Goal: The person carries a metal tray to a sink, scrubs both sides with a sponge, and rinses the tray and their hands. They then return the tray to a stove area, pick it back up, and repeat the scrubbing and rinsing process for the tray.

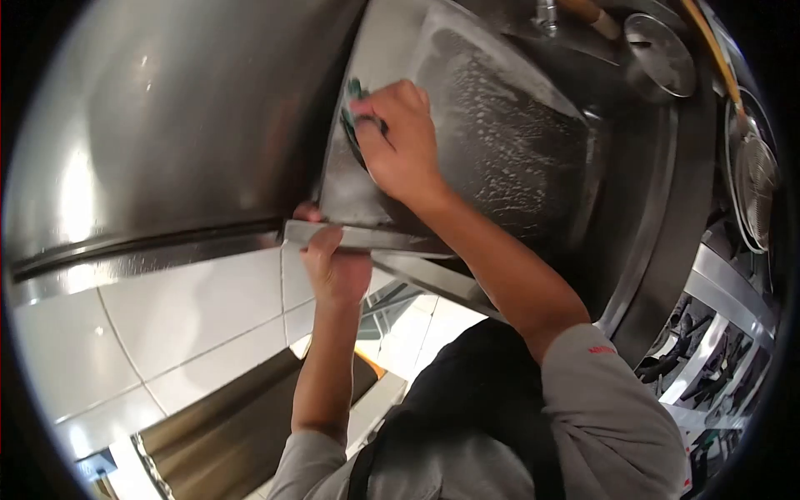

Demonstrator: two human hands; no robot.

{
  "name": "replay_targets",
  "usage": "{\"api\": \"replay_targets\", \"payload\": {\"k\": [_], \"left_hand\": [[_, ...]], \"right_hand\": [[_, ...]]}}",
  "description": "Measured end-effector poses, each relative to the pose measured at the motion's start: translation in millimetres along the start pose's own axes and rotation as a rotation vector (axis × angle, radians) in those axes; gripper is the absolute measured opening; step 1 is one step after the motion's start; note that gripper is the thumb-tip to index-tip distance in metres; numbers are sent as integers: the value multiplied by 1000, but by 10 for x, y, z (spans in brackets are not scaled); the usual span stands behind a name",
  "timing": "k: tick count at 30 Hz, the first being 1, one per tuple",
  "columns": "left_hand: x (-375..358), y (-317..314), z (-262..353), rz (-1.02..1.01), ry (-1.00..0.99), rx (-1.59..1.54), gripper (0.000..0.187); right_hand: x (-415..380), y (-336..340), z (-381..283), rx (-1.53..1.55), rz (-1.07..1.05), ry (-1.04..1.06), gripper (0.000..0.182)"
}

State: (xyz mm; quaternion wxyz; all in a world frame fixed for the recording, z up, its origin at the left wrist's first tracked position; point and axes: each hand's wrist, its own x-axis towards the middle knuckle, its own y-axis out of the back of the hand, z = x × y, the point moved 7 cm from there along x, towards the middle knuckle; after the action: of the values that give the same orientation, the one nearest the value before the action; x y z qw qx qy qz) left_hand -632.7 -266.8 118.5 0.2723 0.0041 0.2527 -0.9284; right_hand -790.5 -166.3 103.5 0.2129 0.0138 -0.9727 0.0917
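Observation:
My right hand (402, 140) is closed around a dark green scouring pad (350, 133), pressing it on a metal pan (433, 58) near the pan's left edge. White suds and wet streaks cover part of the pan's surface. My left hand (336, 265) grips the pan's near rim, with the thumb on one side and fingers partly hidden behind it. The pan lies tilted over a metal sink (662, 158); its full shape is hidden by my right arm.
A large steel panel (183, 108) stands at the left. Ladle-like round metal utensil (658, 54) and wire strainers (757, 183) are at the upper right. A metal rack (717, 333) with dark items stands at the right. White tiles (192, 325) and a brown mat (233, 417) lie below.

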Motion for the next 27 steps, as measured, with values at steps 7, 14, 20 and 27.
{"api": "replay_targets", "payload": {"k": [7, 14, 20, 27], "left_hand": [[16, -40, -38, 28, -13, -55, 28], [-20, -74, 0, -36, -65, -32, 26], [-25, -7, -16, 52, -50, -70, 26], [-3, -52, -41, -45, -40, -79, 23]], "right_hand": [[-461, -16, -440, 165, -393, 72, 6], [-1662, 1366, 1096, -257, -244, -283, 9], [-1437, 1208, 697, -346, -134, -393, 20], [-884, 501, 206, -105, -215, 15, 17]]}}
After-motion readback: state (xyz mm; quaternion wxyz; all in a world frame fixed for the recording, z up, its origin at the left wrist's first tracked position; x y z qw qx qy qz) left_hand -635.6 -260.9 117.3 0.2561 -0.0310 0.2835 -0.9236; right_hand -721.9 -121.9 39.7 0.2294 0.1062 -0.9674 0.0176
